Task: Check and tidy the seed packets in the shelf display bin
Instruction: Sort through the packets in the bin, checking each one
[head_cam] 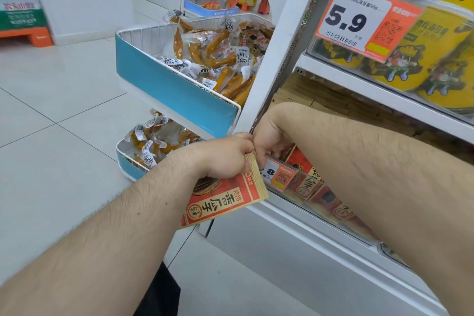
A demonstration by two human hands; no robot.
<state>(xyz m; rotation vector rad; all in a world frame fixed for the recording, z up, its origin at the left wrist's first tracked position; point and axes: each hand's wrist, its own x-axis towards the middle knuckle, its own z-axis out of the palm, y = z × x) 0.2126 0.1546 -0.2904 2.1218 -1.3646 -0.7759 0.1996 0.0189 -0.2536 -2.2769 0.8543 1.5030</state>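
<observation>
My left hand [225, 155] grips a red and tan seed packet [225, 200] by its upper edge, holding it tilted in front of the bottom shelf's left end. My right hand [272, 140] reaches into the display bin [341, 215] just beside it, its fingers curled down among the packets behind an orange price tag [278, 174]; whether it grips one is hidden. More red seed packets [331, 197] stand in a row behind the bin's clear front, partly covered by my right forearm.
Two white wire baskets with blue fronts [177, 90] hang on the shelf's end at left, full of snack packs. Yellow tubs [423, 59] and a 5.9 price tag [359, 20] sit on the shelf above. White tiled floor [51, 110] spreads to the left.
</observation>
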